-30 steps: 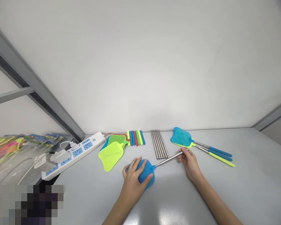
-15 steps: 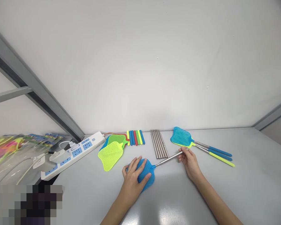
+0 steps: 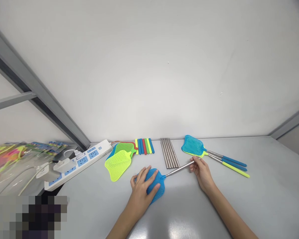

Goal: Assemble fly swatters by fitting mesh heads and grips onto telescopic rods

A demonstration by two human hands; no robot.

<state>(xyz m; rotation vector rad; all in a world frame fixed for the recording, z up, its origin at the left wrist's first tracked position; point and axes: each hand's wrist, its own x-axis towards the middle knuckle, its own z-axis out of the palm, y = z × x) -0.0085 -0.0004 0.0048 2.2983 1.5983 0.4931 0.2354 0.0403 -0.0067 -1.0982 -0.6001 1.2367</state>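
My left hand (image 3: 141, 189) lies over a blue fly swatter head (image 3: 159, 191), fingers spread flat and thumb apart, pressing it to the table. A silver metal rod (image 3: 179, 168) runs up and right from the neck of this head. At its far end, the thumb and fingers of my right hand (image 3: 199, 171) pinch the rod; the tip is partly hidden by the fingers. Just behind lie several loose metal rods (image 3: 169, 153) side by side. Left of them are several coloured handle grips (image 3: 144, 146) in a row.
Yellow-green (image 3: 118, 165), green, red and blue swatter heads overlap at left. Three swatters with rods and grips (image 3: 235, 165) lie at right, a blue head (image 3: 192, 144) on top. A white power strip (image 3: 77, 164) with plugs and plastic-bagged items (image 3: 17, 166) sit far left. A wall (image 3: 169, 83) stands behind.
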